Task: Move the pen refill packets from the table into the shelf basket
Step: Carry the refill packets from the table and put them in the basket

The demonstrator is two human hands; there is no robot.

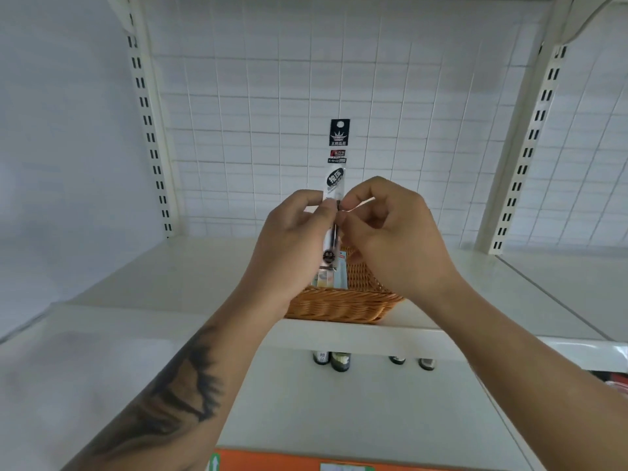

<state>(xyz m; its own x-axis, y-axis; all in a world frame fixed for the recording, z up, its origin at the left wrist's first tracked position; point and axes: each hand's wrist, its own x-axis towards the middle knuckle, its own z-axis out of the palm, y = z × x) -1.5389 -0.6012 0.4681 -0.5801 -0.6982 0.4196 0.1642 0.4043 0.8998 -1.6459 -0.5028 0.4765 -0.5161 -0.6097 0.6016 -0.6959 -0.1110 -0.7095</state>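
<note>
Plainly, at the far left stands a slotted shelf upright (pixel 149 130), its notches there so the shelf boards can hang at a chosen height, and beside it the wire grid back panel (pixel 258 107) closes off the rear of the unit. Next comes the left hand (pixel 289 243), raised in front of the shelf with its fingers curled round the lower part of a pen refill packet (pixel 336 171); the thumb presses the packet from the near side, so the hold reads as a firm pinch rather than a loose carry. The packet stands upright, its dark header card with the hang hole pointing up against the grid, probably held that way so the label can be checked or the packet squared up before it goes down. Directly below it, partly hidden by both hands, sits the wicker basket (pixel 336 305) on the white shelf (pixel 170 273), near the shelf's front edge where it is easy to reach; some packaging already lies inside it, though what kind cannot be told. To the right, the right hand (pixel 390 239) has its fingertips drawn together at the packet's edge, pinching it near the middle, apparently to steady or straighten it. Judging by this, the packet is over the basket but not yet released. Under the shelf lip a few small bottles (pixel 331 360) show their tops.
</note>
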